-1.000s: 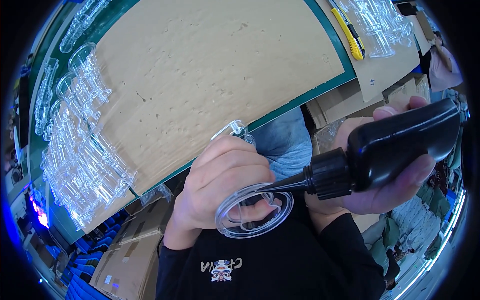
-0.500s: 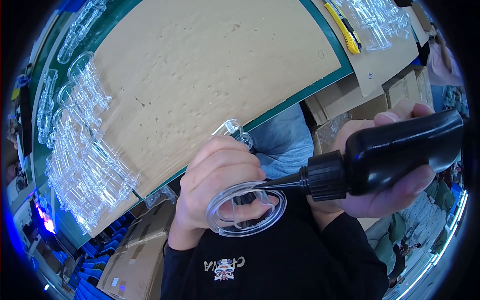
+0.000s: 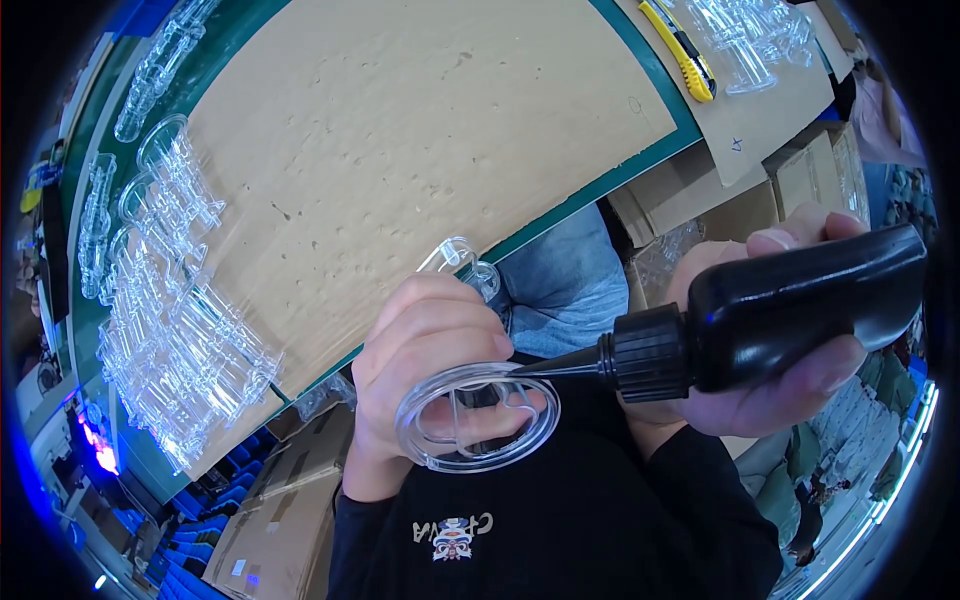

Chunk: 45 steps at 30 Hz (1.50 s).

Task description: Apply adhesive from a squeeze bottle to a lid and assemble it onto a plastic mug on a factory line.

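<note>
My left hand (image 3: 430,345) is wrapped round a clear plastic part with an oval ring-shaped rim (image 3: 420,445) that faces me. Its far end sticks out beyond my knuckles, by the table edge. In my right hand (image 3: 770,395) lies a black squeeze bottle (image 3: 800,305), tipped on its side with a ribbed collar and a thin tapered nozzle (image 3: 570,364). The nozzle's tip is at the upper edge of the oval rim; whether it touches cannot be made out. Both hands are above my lap, in front of the table.
Brown cardboard covers the green-edged table (image 3: 430,120). Several clear plastic parts (image 3: 180,330) lie in a heap at the left, others (image 3: 745,45) at the far right beside a yellow utility knife (image 3: 682,50). Cardboard boxes (image 3: 270,530) stand below the table at left and right.
My left hand and the clear part have shifted slightly left, so the nozzle tip sits a little further right along the rim. The bottle has hardly moved.
</note>
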Tool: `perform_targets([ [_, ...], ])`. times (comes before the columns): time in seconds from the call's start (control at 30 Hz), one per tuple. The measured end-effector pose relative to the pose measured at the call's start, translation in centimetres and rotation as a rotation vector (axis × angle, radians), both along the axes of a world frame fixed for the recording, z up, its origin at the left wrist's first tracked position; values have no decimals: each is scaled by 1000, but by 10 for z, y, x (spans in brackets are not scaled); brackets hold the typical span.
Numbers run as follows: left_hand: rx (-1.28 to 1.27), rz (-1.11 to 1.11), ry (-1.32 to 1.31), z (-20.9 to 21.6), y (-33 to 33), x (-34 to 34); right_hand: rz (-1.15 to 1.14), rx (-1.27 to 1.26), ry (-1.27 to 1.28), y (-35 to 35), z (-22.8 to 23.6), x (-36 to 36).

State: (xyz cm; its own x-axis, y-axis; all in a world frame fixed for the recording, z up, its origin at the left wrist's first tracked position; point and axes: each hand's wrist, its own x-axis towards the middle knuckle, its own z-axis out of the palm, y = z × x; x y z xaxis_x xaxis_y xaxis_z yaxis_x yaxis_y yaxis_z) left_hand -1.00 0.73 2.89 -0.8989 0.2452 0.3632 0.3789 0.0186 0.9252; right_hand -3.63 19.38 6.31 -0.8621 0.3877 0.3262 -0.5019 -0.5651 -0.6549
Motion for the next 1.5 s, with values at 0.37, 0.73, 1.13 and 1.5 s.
perform_targets([
  [0.37, 19, 41, -25, 0, 0, 0, 26, -12, 14, 8, -6, -6],
  [0.73, 1, 41, -1, -2, -4, 0, 55, -22, 26, 21, -6, 5],
  [1.13, 6, 45, 36, -5, -3, -3, 88, -29, 45, 30, -11, -2],
  [1.5, -1, 77, 20, -5, -2, -2, 121, -34, 57, 44, -12, 6],
])
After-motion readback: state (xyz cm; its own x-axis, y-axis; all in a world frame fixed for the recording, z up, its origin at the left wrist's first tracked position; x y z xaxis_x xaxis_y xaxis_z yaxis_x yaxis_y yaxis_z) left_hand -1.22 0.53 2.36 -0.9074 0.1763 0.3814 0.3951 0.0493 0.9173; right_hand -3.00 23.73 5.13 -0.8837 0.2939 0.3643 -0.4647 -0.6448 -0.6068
